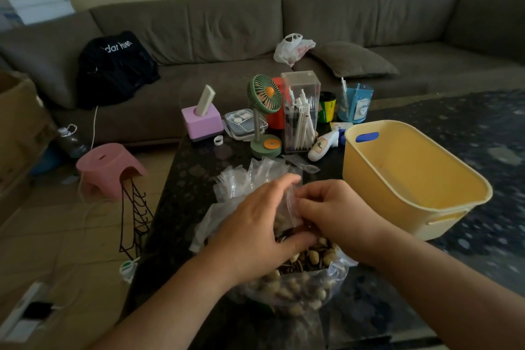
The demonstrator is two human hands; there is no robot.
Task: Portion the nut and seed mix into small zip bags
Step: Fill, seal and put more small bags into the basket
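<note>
A large clear bag of nuts and seeds [295, 290] lies open on the dark table near its front edge. Above its mouth I hold a small clear zip bag [288, 214] with some nuts in it. My left hand [255, 224] grips the small bag from the left, thumb underneath. My right hand [338, 213] pinches the bag's upper right edge with curled fingers. A heap of empty small zip bags [250, 176] lies just behind my hands.
A yellow plastic basket [409, 176] stands at the right. Behind the bags are a green desk fan [265, 119], a clear pen box [301, 111], a pink box [201, 122] and a blue cup [355, 104]. A grey sofa [312, 23] runs along the back; a pink stool [109, 167] stands on the floor left.
</note>
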